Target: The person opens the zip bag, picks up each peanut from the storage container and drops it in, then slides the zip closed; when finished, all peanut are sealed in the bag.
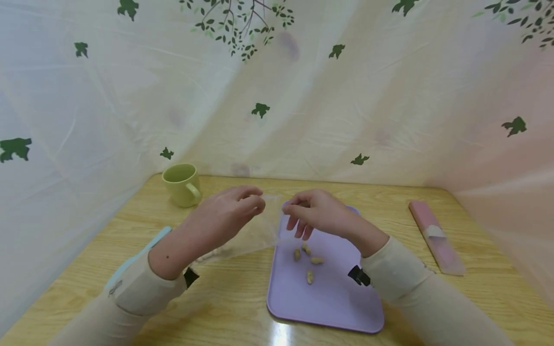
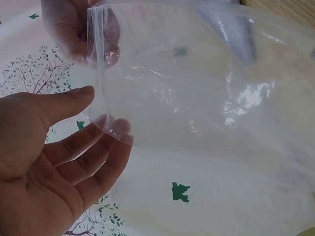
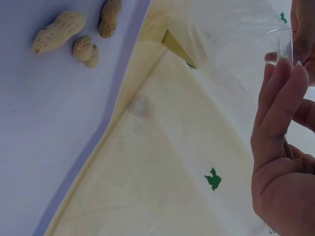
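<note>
Both hands are raised over the table at a clear plastic bag (image 1: 259,235), whose film spreads between and below them. The left hand (image 1: 227,214) has its thumb at the bag's edge; its other fingertips (image 2: 120,129) show through the film in the left wrist view. Close by, the right hand (image 1: 318,211) holds the same edge of the bag (image 2: 197,98), its fingertips (image 3: 283,66) at the film in the right wrist view. Below the right hand, several unshelled peanuts (image 1: 317,260) lie on a purple tray (image 1: 329,302).
A green mug (image 1: 181,185) stands at the back left of the wooden table (image 1: 216,307). Partly behind the left forearm lies a light blue object (image 1: 138,257). On the right is a long pink case (image 1: 437,238) with a pale band. A printed curtain (image 1: 303,134) encloses the table.
</note>
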A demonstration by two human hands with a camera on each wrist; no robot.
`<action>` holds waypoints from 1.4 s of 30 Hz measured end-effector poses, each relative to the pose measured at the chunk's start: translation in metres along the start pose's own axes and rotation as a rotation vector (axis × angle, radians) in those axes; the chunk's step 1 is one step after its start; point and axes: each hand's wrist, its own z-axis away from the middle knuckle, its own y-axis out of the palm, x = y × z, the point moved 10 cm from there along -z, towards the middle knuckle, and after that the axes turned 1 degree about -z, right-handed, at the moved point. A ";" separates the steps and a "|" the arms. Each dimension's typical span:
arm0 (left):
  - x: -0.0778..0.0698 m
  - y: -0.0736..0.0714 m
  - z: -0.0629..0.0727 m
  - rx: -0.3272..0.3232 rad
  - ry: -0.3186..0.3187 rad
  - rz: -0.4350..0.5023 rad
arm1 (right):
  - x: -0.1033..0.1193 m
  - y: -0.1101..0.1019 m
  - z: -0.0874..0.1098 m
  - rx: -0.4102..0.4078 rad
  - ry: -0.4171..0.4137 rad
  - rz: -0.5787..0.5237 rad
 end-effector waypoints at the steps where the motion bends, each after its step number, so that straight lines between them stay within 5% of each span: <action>1: 0.000 0.000 0.000 0.000 0.000 0.000 | -0.001 -0.001 0.000 -0.008 0.004 -0.009; 13: 0.003 0.001 0.002 0.005 -0.021 0.012 | -0.020 -0.024 -0.006 -0.149 0.112 0.003; 25: 0.001 0.002 0.001 0.006 -0.006 0.017 | -0.080 -0.001 -0.017 0.134 0.248 0.394; 42: 0.000 0.004 0.001 0.031 -0.023 0.006 | -0.083 0.024 -0.019 0.195 0.227 0.354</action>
